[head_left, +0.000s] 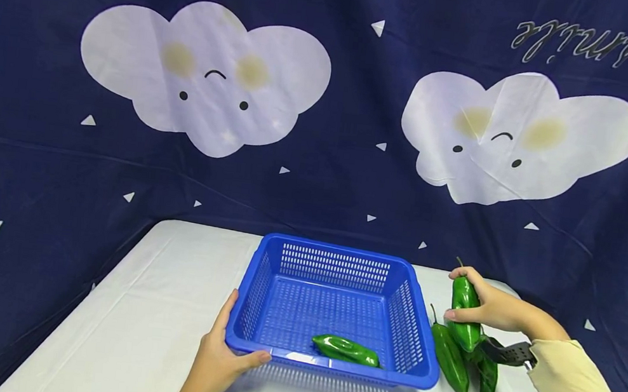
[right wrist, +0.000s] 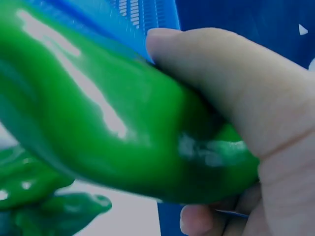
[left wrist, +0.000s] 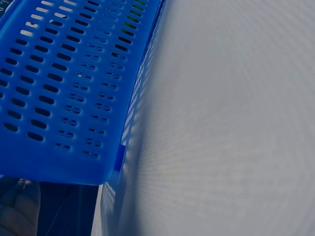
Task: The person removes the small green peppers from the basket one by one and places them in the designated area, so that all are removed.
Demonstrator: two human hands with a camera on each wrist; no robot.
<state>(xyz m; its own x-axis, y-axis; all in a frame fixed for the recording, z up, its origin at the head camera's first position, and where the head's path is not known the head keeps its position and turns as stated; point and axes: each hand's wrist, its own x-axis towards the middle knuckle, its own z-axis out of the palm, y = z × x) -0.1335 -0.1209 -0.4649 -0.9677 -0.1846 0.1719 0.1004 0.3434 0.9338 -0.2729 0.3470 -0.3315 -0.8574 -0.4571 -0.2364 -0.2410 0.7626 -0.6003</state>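
Note:
A blue plastic basket [head_left: 330, 313] with slotted walls stands on the white table, one green pepper [head_left: 346, 349] lying inside along its near wall. My left hand [head_left: 223, 349] grips the basket's near left corner, thumb over the rim; the left wrist view shows the slotted wall [left wrist: 54, 88] close up. To the right of the basket, my right hand [head_left: 483, 303] holds another green pepper [head_left: 465, 308] between thumb and fingers. That held pepper [right wrist: 113, 108] fills much of the right wrist view. Beneath it, more green peppers [head_left: 450, 360] lie on the table.
The white-covered table [head_left: 122, 329] extends left of the basket. Behind it hangs a dark blue curtain [head_left: 350, 180] printed with clouds and small triangles. A black strap [head_left: 507, 352] is worn on the right wrist.

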